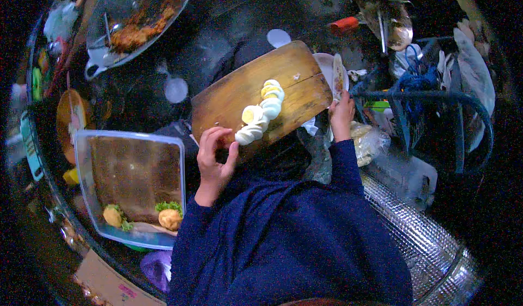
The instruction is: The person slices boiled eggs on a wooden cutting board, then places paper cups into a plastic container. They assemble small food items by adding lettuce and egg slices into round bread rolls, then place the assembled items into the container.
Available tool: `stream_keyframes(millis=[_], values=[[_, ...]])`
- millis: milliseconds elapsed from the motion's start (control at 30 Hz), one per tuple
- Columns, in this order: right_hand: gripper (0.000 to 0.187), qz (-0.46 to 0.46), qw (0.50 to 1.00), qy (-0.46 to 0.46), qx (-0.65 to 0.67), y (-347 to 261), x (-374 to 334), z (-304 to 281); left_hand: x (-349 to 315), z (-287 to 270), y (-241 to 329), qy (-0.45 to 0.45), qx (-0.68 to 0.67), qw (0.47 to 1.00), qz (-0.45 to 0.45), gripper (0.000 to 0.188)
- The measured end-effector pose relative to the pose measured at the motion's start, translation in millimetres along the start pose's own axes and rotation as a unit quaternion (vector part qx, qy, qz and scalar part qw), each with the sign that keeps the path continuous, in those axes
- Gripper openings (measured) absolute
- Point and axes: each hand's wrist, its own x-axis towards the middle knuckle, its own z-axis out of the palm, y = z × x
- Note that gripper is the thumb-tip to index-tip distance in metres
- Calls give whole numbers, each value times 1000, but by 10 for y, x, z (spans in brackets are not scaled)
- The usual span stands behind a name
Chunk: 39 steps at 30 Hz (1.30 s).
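Sliced boiled egg point(260, 112) lies in a slanting row on a wooden cutting board point(223, 107), with yellow yolk showing in some slices. My left hand point(214, 159) is at the board's near left edge, beside the lowest slices, its thumb and fingers curved apart with nothing between them. At the board's right edge, my right hand point(342, 115) has its fingers closed at the lower end of a knife point(339, 74). The knife's stained blade points away from me, over a pale plate point(323, 62) partly hidden by the board.
At left is a clear plastic box point(129, 136) with fried pieces and green leaves inside. Far left stands a large bowl point(147, 11) of reddish-brown food. A white spoon point(175, 89) lies beyond the box. A dark basket point(463, 101) with a blue bundle is at right.
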Motion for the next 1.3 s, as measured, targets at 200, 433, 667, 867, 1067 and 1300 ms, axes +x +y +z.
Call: stream_keyframes(millis=[200,433,667,867,1067,1300], values=[[41,188,822,-204,498,-225,107,-302,35,5,8,-12,2,1000,7,30],[25,119,852,-166,483,-393,-243,-350,92,-3,91,-22,46,998,40,32],[35,-49,943,-141,299,100,-207,-114,90,-216,331,-43,11,997,55,34],[31,139,863,-174,453,363,-463,90,-35,-355,476,-88,-34,991,97,26],[20,219,714,-276,605,-61,-980,414,-239,-594,570,-48,-21,988,143,20],[17,-142,925,-191,296,701,-595,491,-527,-1267,514,14,72,991,109,19]])
